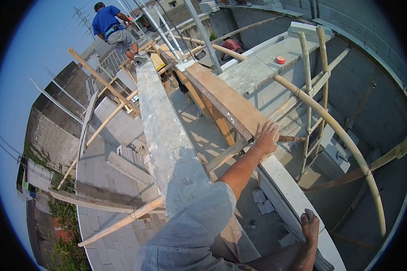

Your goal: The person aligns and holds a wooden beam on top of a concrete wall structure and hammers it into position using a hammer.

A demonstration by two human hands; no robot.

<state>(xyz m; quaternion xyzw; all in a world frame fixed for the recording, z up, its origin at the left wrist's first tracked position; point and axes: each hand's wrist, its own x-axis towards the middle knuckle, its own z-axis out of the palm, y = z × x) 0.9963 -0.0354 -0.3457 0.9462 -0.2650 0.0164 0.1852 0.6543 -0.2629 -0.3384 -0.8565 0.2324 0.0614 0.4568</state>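
My left hand [267,137] lies on the near end of a long brown formwork board [226,97], fingers stretched out over its top face. A dark, narrow edge strip [217,106] runs along the board's left side. Lower right, my right hand [310,226] is closed in a fist above a pale block wall top [291,192]; something dark shows at its fingers, but I cannot make out what it is. To the left of the board runs a long grey plank [156,117], splashed with mortar and partly under my shadow.
A person in a blue shirt [106,20] crouches at the plank's far end. Bamboo poles [339,126] cross the right side. An orange-red round object [280,59] sits on a grey ledge [244,72]. Deep drops open between the walls, with broken blocks [263,201] below.
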